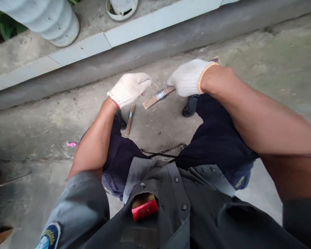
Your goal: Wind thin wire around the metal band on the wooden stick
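My right hand (188, 77), in a white knit glove, is closed around one end of a flat wooden stick (149, 103). Grey wire (160, 94) is wound round the stick's middle. A thin strand runs from the winding up to my left hand (131, 88), also gloved, whose thumb and fingers pinch it. The stick is held tilted above the concrete floor, between my feet. Below my left hand a second wooden stick (129, 125), with wire wound round it too, lies on the floor. A brown end (216, 60) of something shows behind my right wrist; what it belongs to is hidden.
Ahead runs a low tiled ledge (160, 24) carrying a white ribbed pot (49, 20) and a white round base (122, 10). A small pink object (72, 144) lies on the floor at left. Near my knees lies a thin dark tool or rod (171, 149), partly hidden.
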`<state>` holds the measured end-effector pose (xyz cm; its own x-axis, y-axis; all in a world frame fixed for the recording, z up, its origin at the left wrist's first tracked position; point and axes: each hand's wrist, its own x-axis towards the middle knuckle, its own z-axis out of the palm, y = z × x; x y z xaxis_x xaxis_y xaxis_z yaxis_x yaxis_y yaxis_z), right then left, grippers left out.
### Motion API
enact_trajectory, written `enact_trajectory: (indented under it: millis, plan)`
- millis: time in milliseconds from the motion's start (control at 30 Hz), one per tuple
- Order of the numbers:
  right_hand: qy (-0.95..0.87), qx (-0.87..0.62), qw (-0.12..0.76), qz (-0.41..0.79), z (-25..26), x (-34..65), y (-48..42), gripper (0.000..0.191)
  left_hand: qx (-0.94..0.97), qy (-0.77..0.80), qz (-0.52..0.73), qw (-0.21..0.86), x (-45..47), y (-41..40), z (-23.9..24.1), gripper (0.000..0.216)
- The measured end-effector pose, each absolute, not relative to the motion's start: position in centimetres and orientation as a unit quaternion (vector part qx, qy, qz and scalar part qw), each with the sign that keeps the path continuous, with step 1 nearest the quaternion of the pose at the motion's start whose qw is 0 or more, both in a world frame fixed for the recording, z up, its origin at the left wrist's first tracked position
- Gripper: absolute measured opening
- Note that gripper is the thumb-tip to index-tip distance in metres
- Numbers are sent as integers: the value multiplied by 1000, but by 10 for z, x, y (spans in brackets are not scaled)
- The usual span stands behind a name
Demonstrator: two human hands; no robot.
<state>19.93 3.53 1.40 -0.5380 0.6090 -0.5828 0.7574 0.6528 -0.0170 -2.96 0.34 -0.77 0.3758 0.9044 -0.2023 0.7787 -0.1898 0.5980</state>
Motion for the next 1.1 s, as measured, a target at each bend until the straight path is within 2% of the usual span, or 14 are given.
enact_trajectory:
  millis: [67,167,267,433,533,633,800,867,933,1100]
  plan:
    - [886,336,258,-187,22,206,32,14,759,557,98,323,-33,5,-12,27]
    - [898,334,153,-242,35,213,33,23,743,559,102,352,-32,5,-20,24]
    - [879,426,62,-203,45,214,39,35,740,543,105,383,-27,2,-21,26]
    - [825,552,-16,-120,37,213,55,53,749,541,121,364,-19,-2,-13,25]
    - [795,588,-7,-146,22,214,60,57,737,553,119,370,-21,1,-11,23]
    - [794,574,56,-194,8,213,57,53,738,561,118,357,-25,5,-11,22]
    - [849,430,226,-210,2,212,41,19,756,557,104,328,-26,3,-11,22]
    - [866,362,255,-231,8,216,39,16,767,543,104,326,-26,1,-11,24]
    - [872,344,230,-261,16,221,39,23,787,512,113,325,-25,-2,-12,26]
    - [847,396,82,-344,33,224,44,33,766,502,143,375,-21,-3,-13,35]
